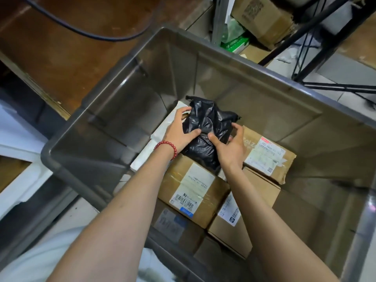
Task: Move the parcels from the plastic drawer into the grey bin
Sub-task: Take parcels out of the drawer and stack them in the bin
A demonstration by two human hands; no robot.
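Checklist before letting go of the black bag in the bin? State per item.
1. Black bag parcel inside the grey bin walls: ok.
2. Left hand and right hand both grip it: ok.
3. Landing spot below: taped carton and white flat parcel lie under it: ok.
4. Bag already resting on the carton: cannot tell.
5. Bag sealed, nothing spilling: cannot tell.
6. Drawer emptied: cannot tell, not clearly in view.
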